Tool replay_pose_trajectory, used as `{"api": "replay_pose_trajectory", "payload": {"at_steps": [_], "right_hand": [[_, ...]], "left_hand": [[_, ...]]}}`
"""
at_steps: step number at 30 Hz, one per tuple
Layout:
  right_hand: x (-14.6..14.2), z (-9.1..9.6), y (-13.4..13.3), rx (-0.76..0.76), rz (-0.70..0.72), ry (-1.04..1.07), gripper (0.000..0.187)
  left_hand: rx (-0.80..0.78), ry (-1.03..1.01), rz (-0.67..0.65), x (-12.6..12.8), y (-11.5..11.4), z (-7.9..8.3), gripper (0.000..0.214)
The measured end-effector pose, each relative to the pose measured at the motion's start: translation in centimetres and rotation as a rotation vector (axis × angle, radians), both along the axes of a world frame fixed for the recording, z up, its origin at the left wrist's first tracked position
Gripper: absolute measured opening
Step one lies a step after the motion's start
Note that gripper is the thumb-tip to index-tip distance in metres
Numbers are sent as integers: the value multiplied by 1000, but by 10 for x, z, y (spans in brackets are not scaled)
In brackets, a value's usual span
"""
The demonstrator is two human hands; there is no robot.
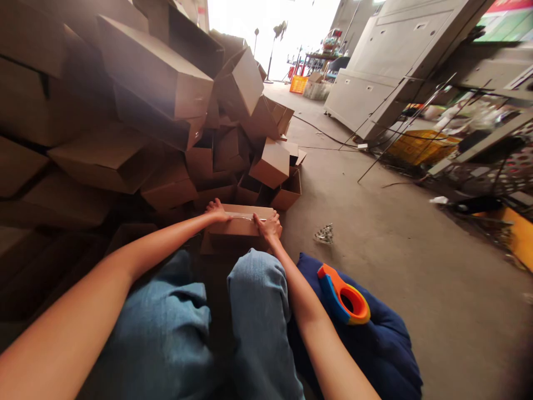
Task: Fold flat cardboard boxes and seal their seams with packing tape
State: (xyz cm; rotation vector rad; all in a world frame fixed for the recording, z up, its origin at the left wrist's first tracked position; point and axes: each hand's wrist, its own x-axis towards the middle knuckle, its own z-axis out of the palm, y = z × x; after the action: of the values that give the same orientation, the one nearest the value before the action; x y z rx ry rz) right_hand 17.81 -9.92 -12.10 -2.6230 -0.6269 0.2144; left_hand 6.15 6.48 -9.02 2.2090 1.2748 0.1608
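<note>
While left hand [216, 210] and right hand [270, 226] lie flat on small brown cardboard box [239, 229]: clear tape strip [242, 216] wants firm, even smoothing.

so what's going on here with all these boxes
A seated person has a small cardboard box in front of their knees. The left hand and right hand grip its two ends, and a strip of clear tape runs along its top. A tape dispenser lies unheld on a blue cushion; more boxes are piled at left.
</note>
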Motion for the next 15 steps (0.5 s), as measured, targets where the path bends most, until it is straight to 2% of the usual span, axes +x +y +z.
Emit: {"api": "replay_pose_trajectory", "payload": {"at_steps": [3,6,11,15], "right_hand": [[0,2,1,-16,4,1,91],[-1,6,6,-42,23,20,92],[2,10,20,-108,196,109,103],[12,19,34,-166,292,172,114]], "left_hand": [[56,62,-124,5,-5,5,99],[93,102,-214,-2,-11,2,87],[147,145,-274,-22,-9,-10,74],[177,139,-313,-29,-7,-17,73]]}}
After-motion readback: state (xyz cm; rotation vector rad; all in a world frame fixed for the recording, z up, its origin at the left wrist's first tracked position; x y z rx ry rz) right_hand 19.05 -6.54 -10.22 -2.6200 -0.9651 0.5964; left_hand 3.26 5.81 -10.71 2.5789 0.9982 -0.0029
